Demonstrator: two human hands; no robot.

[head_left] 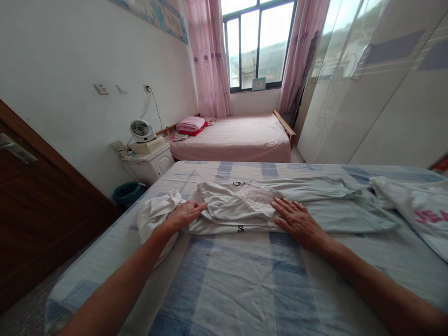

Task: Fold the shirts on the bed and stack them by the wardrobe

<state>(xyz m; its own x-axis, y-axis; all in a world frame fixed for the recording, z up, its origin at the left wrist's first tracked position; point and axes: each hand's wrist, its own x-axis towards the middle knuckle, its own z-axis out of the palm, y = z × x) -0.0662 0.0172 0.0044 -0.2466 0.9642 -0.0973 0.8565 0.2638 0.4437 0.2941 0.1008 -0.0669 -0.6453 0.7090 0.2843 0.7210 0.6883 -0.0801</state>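
A pale grey-green garment with dark letters near its edges lies stretched lengthwise across the bed; its exact kind is unclear. White lace cloth rests on its middle. My left hand is at the garment's left part, fingers bent and closed on the fabric, the index finger pointing right. Bunched white fabric lies under and beside that wrist. My right hand presses flat, fingers spread, over the lace's right edge and the garment. To the far right lies a white garment with pink letters.
The bed under the clothes has a blue-and-white checked sheet. Beyond it stand a pink bed with folded bedding, a nightstand with a fan, a bin and a wardrobe. A brown door is at left.
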